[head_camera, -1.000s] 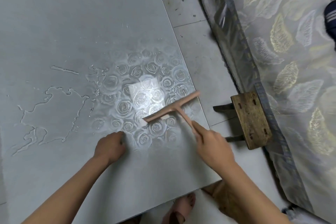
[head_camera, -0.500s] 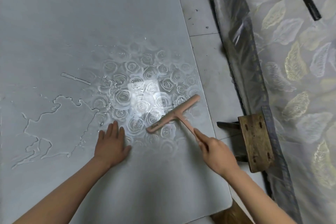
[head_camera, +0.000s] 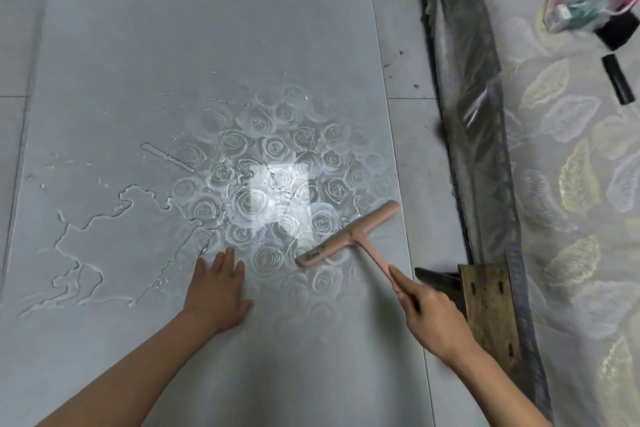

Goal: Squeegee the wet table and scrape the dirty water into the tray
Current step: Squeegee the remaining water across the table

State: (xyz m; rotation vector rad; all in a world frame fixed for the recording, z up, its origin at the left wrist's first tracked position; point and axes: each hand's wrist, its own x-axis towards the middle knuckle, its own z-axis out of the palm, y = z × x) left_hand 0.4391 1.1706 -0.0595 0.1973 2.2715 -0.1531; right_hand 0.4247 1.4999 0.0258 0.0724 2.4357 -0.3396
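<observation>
The right hand (head_camera: 429, 315) is clamped round the handle end of the pink squeegee (head_camera: 349, 236), with its forefinger laid along the shaft. The blade sits on the worktop (head_camera: 173, 45) at about 4 o'clock of the shining puddle (head_camera: 270, 191). It is slanted from 8 to 2 o'clock, its far tip close to the worktop's right edge. The left hand (head_camera: 218, 291) lies flat, fingers straight and together, pressing the surface at the puddle's 7 o'clock and holding nothing. Thin runs of water spread off toward 9 o'clock.

No tray shows in this view, and that looks like the main risk. A stroke toward 3 o'clock would likely send dirty water over the edge onto the floor (head_camera: 408, 80), near the wooden stool (head_camera: 488, 315). The slanted blade may also let water slip round its near end and leave streaks. The bracing palm sits at the wet margin and could slide.
</observation>
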